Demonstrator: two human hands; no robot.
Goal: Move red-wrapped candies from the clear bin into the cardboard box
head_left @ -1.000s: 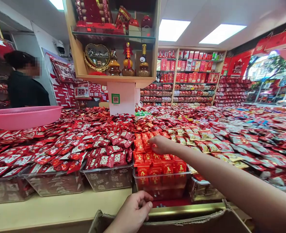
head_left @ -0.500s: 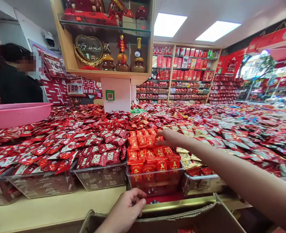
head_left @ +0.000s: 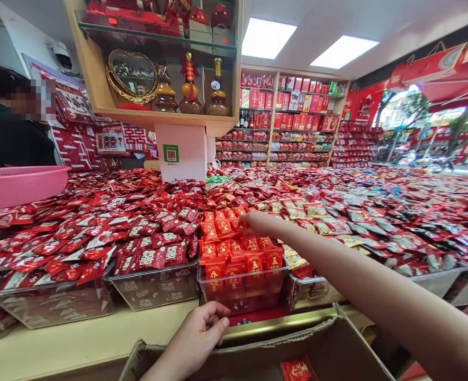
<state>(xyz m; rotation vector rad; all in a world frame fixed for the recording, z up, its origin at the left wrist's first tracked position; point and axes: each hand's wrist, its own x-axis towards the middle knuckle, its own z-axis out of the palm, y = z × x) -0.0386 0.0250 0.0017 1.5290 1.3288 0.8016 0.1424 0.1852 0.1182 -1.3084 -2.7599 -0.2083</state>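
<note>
My right hand (head_left: 258,223) reaches over a clear plastic bin (head_left: 242,304) filled with neat rows of red snack packets (head_left: 223,269) bearing gold characters. Its fingertips are at the back rows, thumb and fingers a little apart, and I see no packet lifted in them. My left hand (head_left: 202,330) hovers loosely curled in front of the bin, above the near edge of a cardboard box (head_left: 273,344); nothing shows in it. Inside the box lies a red packet (head_left: 297,369) with gold print. The box's deeper inside is cut off by the frame.
Bins of dark red packets (head_left: 154,256) and gold packets (head_left: 295,259) flank the middle one. Loose packets are heaped behind. A pink basin (head_left: 23,185) stands at left, near a person in black (head_left: 11,132). A display cabinet (head_left: 154,114) overhangs the heap.
The view has shifted slightly, so the scene sits further left. My right hand stays over the back rows of packets. More of the packet in the box now shows.
</note>
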